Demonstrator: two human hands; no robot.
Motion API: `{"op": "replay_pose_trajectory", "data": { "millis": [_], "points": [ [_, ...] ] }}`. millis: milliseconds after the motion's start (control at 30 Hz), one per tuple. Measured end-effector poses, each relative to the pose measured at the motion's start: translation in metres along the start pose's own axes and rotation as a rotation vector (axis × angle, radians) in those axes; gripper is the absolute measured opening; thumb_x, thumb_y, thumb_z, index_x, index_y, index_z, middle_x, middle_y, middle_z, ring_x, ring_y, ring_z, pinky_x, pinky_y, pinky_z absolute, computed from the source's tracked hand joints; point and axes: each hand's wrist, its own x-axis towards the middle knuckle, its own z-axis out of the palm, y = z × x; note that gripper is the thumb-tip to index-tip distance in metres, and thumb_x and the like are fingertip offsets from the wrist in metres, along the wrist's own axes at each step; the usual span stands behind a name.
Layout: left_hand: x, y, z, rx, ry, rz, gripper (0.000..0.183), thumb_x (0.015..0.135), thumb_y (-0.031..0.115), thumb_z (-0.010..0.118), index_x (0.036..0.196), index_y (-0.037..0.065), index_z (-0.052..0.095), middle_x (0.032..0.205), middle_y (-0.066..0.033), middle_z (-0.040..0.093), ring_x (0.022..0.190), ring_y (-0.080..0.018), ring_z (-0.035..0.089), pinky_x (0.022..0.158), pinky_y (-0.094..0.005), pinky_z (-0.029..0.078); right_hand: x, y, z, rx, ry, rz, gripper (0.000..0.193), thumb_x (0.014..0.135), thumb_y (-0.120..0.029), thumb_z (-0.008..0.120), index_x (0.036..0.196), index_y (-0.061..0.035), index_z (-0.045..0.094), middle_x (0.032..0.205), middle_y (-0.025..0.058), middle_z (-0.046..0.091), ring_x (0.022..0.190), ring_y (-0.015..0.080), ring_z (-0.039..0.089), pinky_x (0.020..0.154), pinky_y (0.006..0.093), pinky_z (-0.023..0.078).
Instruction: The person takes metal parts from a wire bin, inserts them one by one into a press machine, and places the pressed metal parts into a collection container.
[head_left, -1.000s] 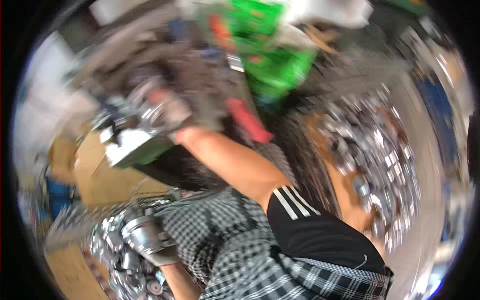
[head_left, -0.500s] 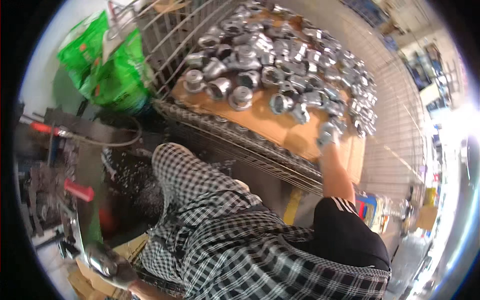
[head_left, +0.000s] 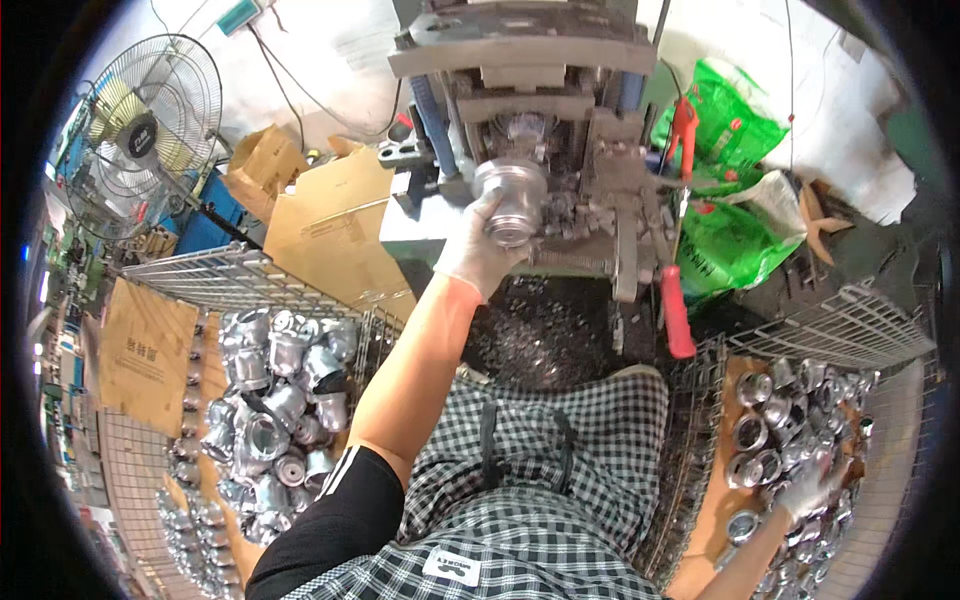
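My left hand [head_left: 470, 248], in a pale glove, is wrapped round a shiny metal cup-shaped housing [head_left: 513, 195] with a wide rim and a narrower ribbed end. It holds the housing in front of the press [head_left: 525, 65], beside the dark, chip-covered tooling. Far to the right, my gloved right hand [head_left: 803, 492] reaches into a wire basket among similar metal housings [head_left: 790, 405]. Its fingers blur against the shiny parts, so whether they grip one is not clear.
On the left a wire basket [head_left: 250, 262] holds more housings [head_left: 268, 435] on cardboard. A red-handled tool [head_left: 676, 315] hangs right of the press, near green bags [head_left: 735, 235]. Metal chips [head_left: 540, 335] lie below. A fan [head_left: 140, 135] stands at the far left.
The view has swung left from the right-hand basket to the press. My left hand has brought a metal part up to the press front. My right hand is still in the basket.
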Motion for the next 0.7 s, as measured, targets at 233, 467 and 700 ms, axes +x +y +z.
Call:
{"op": "replay_pose_trajectory", "data": {
  "millis": [233,467,700],
  "points": [
    [0.058,0.000,0.062,-0.297,0.189,-0.029,0.059,0.087,0.041,0.063,0.132,0.010,0.040,0.124,-0.0125,0.051,0.110,-0.0298,0.055,0.090,-0.0540,0.052,-0.154,-0.210,0.230,-0.221,-0.667,-0.906,0.063,0.087,-0.032,0.059,0.137,0.0022,0.040,0.128,0.0221,0.051,0.118,0.0365,0.049,0.101,0.0453,0.038],
    [0.070,0.003,0.095,-0.161,0.344,0.011,0.062,0.086,0.035,0.068,0.133,0.009,0.038,0.126,-0.0149,0.045,0.110,-0.0336,0.052,0.088,-0.0573,0.052,-0.189,-0.211,0.282,-0.202,-0.678,-1.012,0.055,0.081,-0.019,0.063,0.130,-0.0018,0.046,0.121,0.0181,0.052,0.110,0.0401,0.051,0.096,0.0486,0.040],
    [0.081,0.017,0.056,-0.321,0.034,0.205,0.064,0.088,0.036,0.064,0.136,0.005,0.034,0.131,-0.0156,0.043,0.116,-0.0337,0.049,0.090,-0.0500,0.051,-0.188,-0.203,0.299,-0.304,-0.534,-1.056,0.042,0.085,-0.020,0.062,0.122,-0.0033,0.051,0.117,0.0182,0.055,0.106,0.0388,0.055,0.093,0.0491,0.043]
  ]
}}
